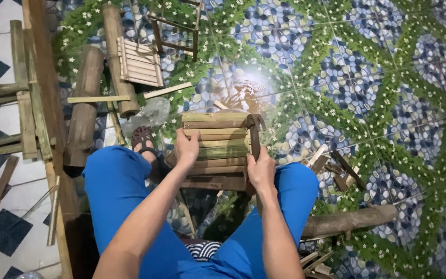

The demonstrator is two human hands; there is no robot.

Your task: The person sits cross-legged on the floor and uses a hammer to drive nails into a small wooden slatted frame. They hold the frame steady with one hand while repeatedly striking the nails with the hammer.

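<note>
Bamboo slats form the small panel (219, 150) resting between the blue-clad knees, the left hand (187, 148) closed on its left edge and the right hand (260, 170) wrapped around a hammer (254, 135) at its right edge, so a glancing blow could likely split a slat or strike fingers.

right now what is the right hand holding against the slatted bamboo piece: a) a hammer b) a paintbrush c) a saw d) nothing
a: the right hand grips a dark handle whose claw-shaped hammer head rests at the top edge of the slatted bamboo piece, while the left hand steadies the slats from the other side.
</note>
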